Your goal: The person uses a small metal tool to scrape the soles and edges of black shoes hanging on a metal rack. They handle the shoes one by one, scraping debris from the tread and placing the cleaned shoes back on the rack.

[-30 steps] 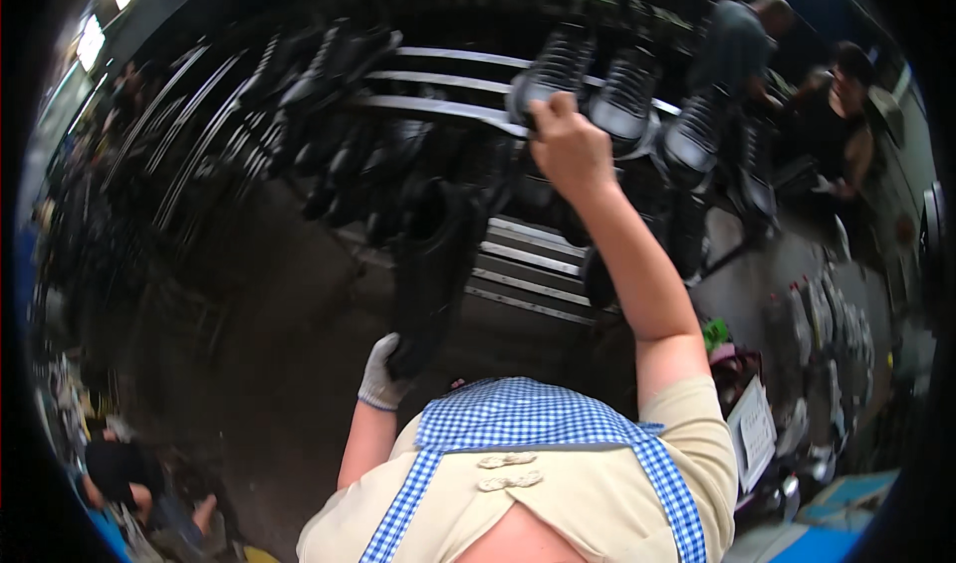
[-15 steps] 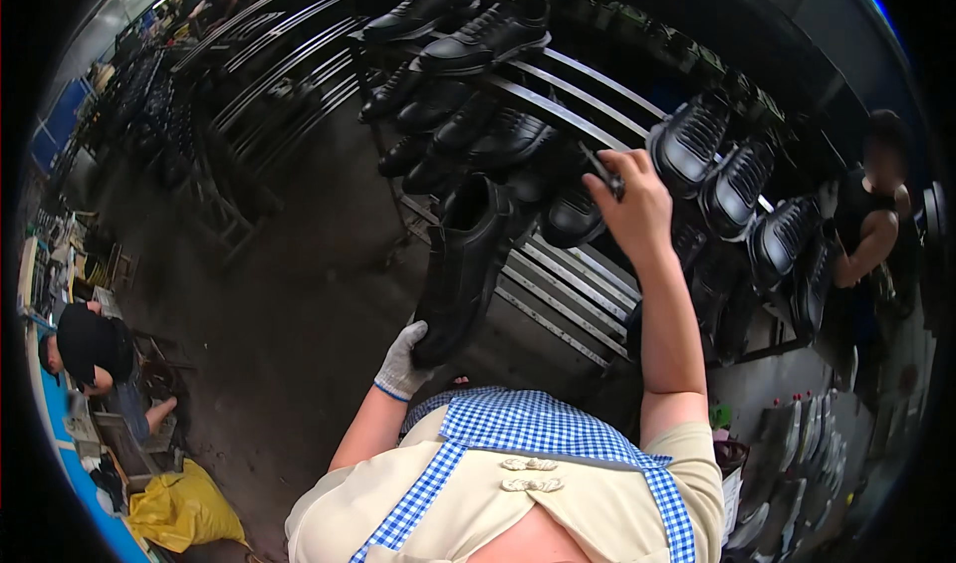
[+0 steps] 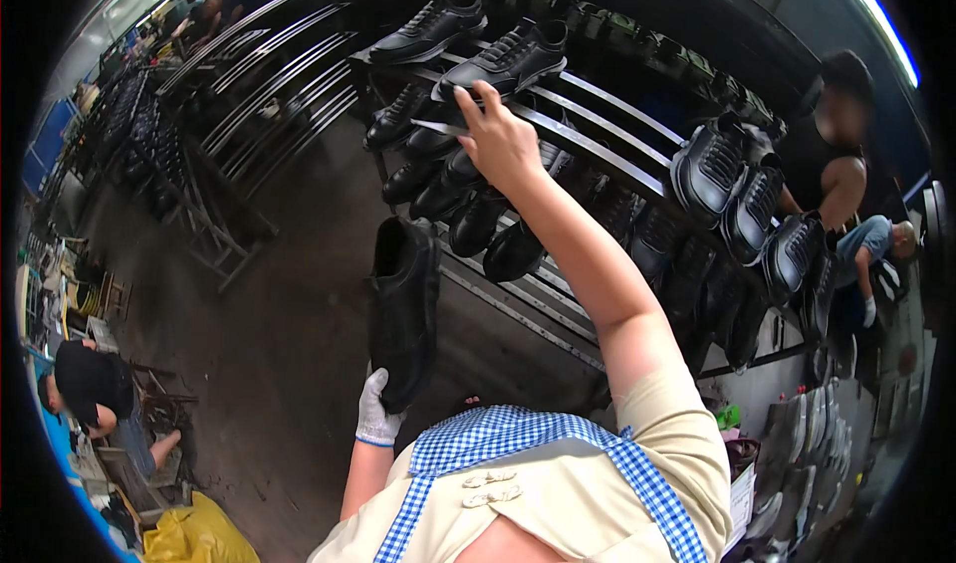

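Observation:
In my gloved left hand (image 3: 376, 414) is a black shoe (image 3: 403, 309), gripped near its toe end. The shoe stands upright with its opening toward the rack. My bare right hand (image 3: 503, 145) reaches out to the rack's upper tier, closed on a slim pointed metal tool (image 3: 438, 127) whose tip points left. Most of that tool is hidden by the hand. Its fingertips are at the toe of a black lace-up shoe (image 3: 508, 60) on the top bars; whether they touch it I cannot tell. Beside it sits another black lace-up shoe (image 3: 428, 30).
A metal rack (image 3: 597, 145) carries several black shoes on its tiers, with more lace-up shoes (image 3: 709, 165) at the right. One person (image 3: 836, 145) stands behind it and another (image 3: 871, 254) bends at the right. A seated person (image 3: 95, 384) and yellow sack (image 3: 199, 533) are left.
My right hand has moved left and farther out, to the upper-tier shoes, with the pointed tool. The shoe in my left hand has shifted left and lower. A bending person now shows at right.

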`<state>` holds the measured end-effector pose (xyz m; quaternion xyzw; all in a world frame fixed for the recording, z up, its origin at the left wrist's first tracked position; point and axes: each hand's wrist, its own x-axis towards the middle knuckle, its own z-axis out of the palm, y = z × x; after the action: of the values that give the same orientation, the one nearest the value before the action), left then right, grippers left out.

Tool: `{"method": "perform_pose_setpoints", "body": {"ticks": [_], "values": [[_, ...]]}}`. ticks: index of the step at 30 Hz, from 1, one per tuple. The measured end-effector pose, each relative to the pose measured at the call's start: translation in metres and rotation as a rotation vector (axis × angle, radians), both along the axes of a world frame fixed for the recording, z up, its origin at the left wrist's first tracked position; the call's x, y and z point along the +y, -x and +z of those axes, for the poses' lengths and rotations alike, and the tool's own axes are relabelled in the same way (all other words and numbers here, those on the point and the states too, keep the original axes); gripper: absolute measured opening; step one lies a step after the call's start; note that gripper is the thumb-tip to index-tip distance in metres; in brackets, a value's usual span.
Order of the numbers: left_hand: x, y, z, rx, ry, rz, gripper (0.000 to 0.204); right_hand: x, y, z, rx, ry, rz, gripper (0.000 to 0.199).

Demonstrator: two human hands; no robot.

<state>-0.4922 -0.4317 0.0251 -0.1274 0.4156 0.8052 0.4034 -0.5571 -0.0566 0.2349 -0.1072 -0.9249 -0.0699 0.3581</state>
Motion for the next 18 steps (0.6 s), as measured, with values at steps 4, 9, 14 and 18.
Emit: {"method": "perform_pose_setpoints", "body": {"ticks": [4,9,14,18], "values": [[0.0,-0.001,0.014,-0.004,0.042,0.102,0.047,0.017,0.047,0.001,-0.034,-0.088,-0.161,0.069],[-0.017,0.004,-0.021,-0.039,0.111,0.126,0.048,0.038,0.06,-0.007,-0.017,-0.035,-0.14,0.057],[-0.024,0.014,-0.033,-0.059,0.001,0.089,0.042,0.045,0.036,-0.002,0.046,0.074,0.0,0.063],[-0.006,0.013,-0.013,-0.028,0.005,0.194,0.038,0.047,0.023,-0.003,0.06,0.13,0.057,0.064]]}}
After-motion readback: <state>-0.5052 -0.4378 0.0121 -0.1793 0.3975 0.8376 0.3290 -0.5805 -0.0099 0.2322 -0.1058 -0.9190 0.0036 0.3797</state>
